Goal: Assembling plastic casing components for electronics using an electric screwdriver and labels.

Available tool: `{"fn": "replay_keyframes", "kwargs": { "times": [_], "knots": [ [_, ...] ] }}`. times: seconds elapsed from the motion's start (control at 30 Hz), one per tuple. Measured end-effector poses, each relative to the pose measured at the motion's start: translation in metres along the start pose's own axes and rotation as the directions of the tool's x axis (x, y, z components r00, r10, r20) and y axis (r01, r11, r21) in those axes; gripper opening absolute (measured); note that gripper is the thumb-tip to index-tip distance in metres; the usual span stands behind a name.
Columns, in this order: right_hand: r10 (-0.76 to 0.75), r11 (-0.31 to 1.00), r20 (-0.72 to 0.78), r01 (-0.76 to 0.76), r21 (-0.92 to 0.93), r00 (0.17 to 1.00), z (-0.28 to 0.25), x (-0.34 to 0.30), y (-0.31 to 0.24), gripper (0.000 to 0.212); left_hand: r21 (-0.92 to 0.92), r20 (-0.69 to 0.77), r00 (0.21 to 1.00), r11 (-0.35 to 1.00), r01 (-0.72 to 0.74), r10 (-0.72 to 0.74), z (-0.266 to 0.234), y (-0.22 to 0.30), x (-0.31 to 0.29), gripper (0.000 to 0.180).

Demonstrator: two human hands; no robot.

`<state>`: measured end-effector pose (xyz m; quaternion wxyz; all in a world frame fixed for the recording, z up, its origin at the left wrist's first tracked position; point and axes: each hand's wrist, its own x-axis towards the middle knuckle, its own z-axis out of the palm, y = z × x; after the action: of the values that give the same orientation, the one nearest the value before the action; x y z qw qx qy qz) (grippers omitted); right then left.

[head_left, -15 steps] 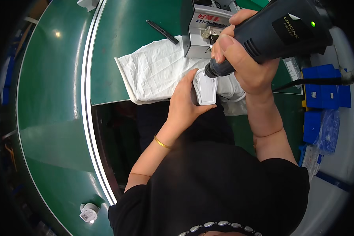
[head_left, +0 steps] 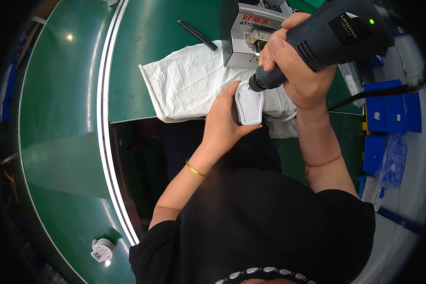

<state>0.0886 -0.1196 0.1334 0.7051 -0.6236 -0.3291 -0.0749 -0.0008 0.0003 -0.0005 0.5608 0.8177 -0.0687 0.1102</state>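
My left hand (head_left: 221, 113) is closed around a white plastic housing (head_left: 251, 108), thumb along its near end and fingers along its left side. The housing has a rounded far end and a raised rim around a recessed face. My right hand (head_left: 304, 71) grips a black electric screwdriver (head_left: 338, 40) with a small green light lit. Its ribbed nose points down and left at the far end of the housing. The tip is hidden, so I cannot tell whether it touches a screw.
Under the work lies a white cloth (head_left: 184, 80). A black utility knife (head_left: 197, 34) and a grey machine (head_left: 244, 35) are beyond it. Blue bins (head_left: 386, 109) stand at the right. Another white part (head_left: 102, 250) sits on the green surface (head_left: 61, 189) at left.
Both hands hold the same grips, and the screwdriver's nose stays at the housing's far end, with only a slight shift. The white part at lower left has moved slightly forward.
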Motion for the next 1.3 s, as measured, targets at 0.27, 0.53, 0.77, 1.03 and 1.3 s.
{"fn": "replay_keyframes", "kwargs": {
  "times": [0.27, 0.53, 0.77, 1.03, 1.3],
  "knots": [
    [0.069, 0.998, -0.039, -0.068, 0.014, 0.997, -0.005, -0.004, -0.005, 0.040, -0.005, 0.024, 1.000, 1.000, -0.015, 0.015, 0.000, -0.007, -0.006, 0.104],
    [0.289, 0.938, -0.617, -0.344, 0.032, 0.732, -0.171, 0.008, 0.025, 0.035, 0.357, 0.040, 0.938, 0.872, -0.335, 0.344, -0.008, 0.025, -0.007, 0.070],
    [0.306, 0.833, -0.786, -0.550, -0.052, 0.538, -0.309, -0.034, 0.124, 0.025, 0.442, 0.281, 0.889, 0.774, -0.454, 0.361, -0.036, 0.027, -0.005, 0.052],
    [0.198, 0.614, -0.832, -0.727, -0.307, 0.519, -0.338, -0.050, 0.158, 0.028, 0.312, -0.103, 0.974, 0.937, -0.159, 0.200, -0.092, -0.004, 0.000, 0.049],
    [0.247, 0.764, -0.765, -0.605, -0.225, 0.595, -0.350, -0.074, 0.154, 0.059, 0.095, -0.773, 0.631, 0.971, 0.217, -0.065, -0.238, -0.118, 0.099, 0.044]
  ]
}}
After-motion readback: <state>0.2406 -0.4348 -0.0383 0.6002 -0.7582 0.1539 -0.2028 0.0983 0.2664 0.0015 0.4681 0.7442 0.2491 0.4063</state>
